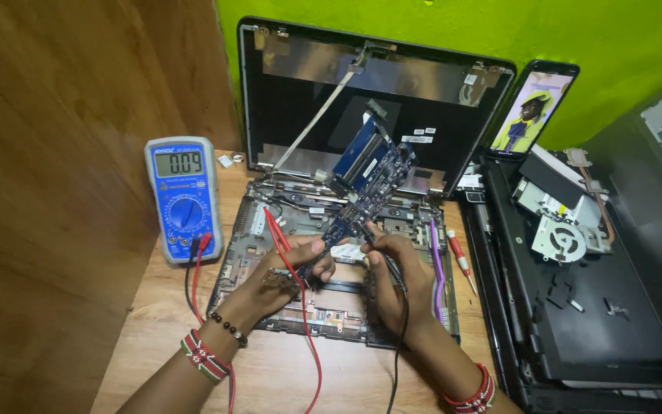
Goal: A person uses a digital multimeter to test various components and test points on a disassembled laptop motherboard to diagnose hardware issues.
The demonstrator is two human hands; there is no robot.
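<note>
blue circuit board [369, 184] held tilted above the opened laptop base [331, 307]; left hand [289, 272] clasps its lower end with the red probe [277, 230], right hand [396, 272] pinches the black probe [373, 241]. risk: a probe tip slipping, bridging pins.

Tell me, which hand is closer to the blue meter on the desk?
Left. The left hand is just right of the blue meter, holding the red probe and the circuit board; the right hand lies farther right.

Head view, steeply down, close.
</note>
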